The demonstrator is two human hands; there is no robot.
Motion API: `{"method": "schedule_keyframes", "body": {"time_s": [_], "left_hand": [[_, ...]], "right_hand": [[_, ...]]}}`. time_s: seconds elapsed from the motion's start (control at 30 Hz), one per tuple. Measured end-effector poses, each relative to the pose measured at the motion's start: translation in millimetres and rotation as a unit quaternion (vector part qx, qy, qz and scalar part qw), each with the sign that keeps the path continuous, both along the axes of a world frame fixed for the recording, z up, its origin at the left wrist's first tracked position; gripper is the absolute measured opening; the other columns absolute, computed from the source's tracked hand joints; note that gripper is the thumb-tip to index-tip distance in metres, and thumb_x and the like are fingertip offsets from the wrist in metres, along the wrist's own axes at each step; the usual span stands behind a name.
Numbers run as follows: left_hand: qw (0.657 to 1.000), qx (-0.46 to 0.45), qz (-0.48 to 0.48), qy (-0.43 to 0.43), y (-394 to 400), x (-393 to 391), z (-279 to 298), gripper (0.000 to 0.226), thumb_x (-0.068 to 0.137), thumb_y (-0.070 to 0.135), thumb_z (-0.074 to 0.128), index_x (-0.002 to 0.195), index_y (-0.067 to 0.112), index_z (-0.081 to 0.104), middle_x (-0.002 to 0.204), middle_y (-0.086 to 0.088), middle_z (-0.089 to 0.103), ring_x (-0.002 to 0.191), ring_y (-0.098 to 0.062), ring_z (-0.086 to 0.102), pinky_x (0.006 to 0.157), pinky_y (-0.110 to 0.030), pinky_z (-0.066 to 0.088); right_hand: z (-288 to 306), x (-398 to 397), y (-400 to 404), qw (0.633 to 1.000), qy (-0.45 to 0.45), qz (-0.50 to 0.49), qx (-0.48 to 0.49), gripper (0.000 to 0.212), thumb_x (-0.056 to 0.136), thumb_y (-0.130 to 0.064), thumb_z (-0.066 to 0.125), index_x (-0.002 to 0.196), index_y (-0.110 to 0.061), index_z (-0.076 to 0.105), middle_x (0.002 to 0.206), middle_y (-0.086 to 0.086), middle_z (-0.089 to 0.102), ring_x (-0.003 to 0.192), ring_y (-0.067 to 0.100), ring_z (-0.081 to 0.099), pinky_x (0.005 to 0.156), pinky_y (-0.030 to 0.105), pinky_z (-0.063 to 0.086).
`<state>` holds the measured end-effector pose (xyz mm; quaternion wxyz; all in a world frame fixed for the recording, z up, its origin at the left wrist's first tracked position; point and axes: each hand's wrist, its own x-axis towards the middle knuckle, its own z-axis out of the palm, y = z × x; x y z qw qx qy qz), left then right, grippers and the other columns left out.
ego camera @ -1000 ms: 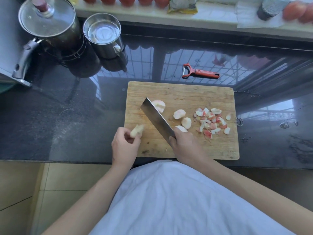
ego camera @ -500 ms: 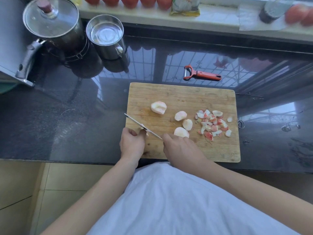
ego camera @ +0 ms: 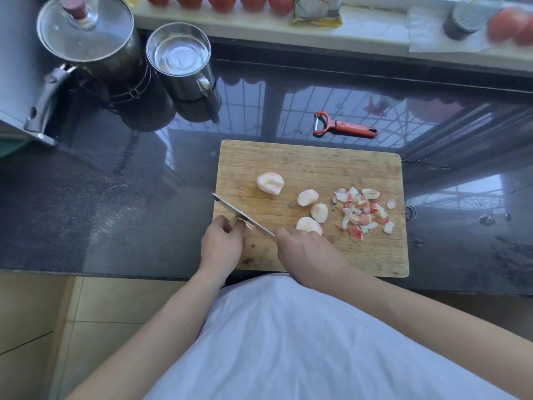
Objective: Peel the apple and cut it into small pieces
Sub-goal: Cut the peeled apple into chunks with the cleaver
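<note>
The left hand point(ego camera: 223, 241) pinches a small apple piece point(ego camera: 248, 225) at the board's point(ego camera: 311, 163) 8 o'clock edge. The right hand point(ego camera: 302, 249) grips the knife point(ego camera: 242, 215), blade edge-down on it. Risk: blade skids into curled fingertips point(ego camera: 238, 226) touching it.

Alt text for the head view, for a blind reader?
The right hand cuts with a knife into an apple piece held by the left hand on a board. Peeled chunks and peels lie right.

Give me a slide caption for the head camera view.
Right hand slices with knife an apple piece held by left hand on cutting board.
</note>
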<state>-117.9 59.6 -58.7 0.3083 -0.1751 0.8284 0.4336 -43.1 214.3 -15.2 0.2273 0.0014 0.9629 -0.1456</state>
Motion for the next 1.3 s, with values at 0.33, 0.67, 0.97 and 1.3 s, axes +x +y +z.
{"method": "schedule_keyframes", "body": {"time_s": [0.33,0.67,0.97,1.3], "left_hand": [[1.000,-0.007,-0.006,0.028,-3.4,-2.0,-4.3,0.036,0.100,0.035,0.054,0.100,0.000,0.060,0.085,-0.010,0.071,0.078,-0.025,0.062,0.057,-0.031,0.038],[0.997,0.014,-0.059,0.058,4.0,6.0,-7.5,0.024,0.104,0.034,0.049,0.105,0.011,0.057,0.102,-0.006,0.066,0.086,-0.017,0.063,0.068,-0.029,0.047],[0.996,-0.056,-0.050,0.037,-10.6,9.3,-5.7,0.024,0.099,0.023,0.043,0.077,0.014,0.038,0.091,-0.010,0.057,0.092,-0.032,0.050,0.072,-0.039,0.034],[0.999,-0.043,-0.028,-0.007,-26.9,12.6,-9.3,0.028,0.097,0.031,0.047,0.091,0.004,0.051,0.085,-0.017,0.070,0.073,-0.024,0.070,0.065,-0.035,0.045]], "right_hand": [[12.0,8.9,3.0,0.999,-0.034,0.022,-0.002,0.013,0.090,-0.008,0.039,0.087,-0.018,0.031,0.088,0.004,0.053,0.070,0.034,0.053,0.047,0.035,0.021],[9.8,-11.7,-9.5,0.996,-0.049,0.054,0.042,0.013,0.089,-0.002,0.041,0.098,-0.011,0.039,0.098,0.008,0.058,0.074,0.032,0.056,0.045,0.032,0.014],[-14.1,-10.8,-4.2,0.999,-0.049,-0.019,0.002,0.027,0.081,0.004,0.047,0.088,-0.016,0.031,0.075,0.001,0.044,0.062,0.027,0.041,0.045,0.034,0.020],[-15.3,-4.2,3.3,0.984,-0.059,-0.156,-0.064,0.012,0.100,-0.024,0.038,0.090,-0.017,0.038,0.077,0.005,0.047,0.075,0.034,0.049,0.061,0.041,0.043]]}}
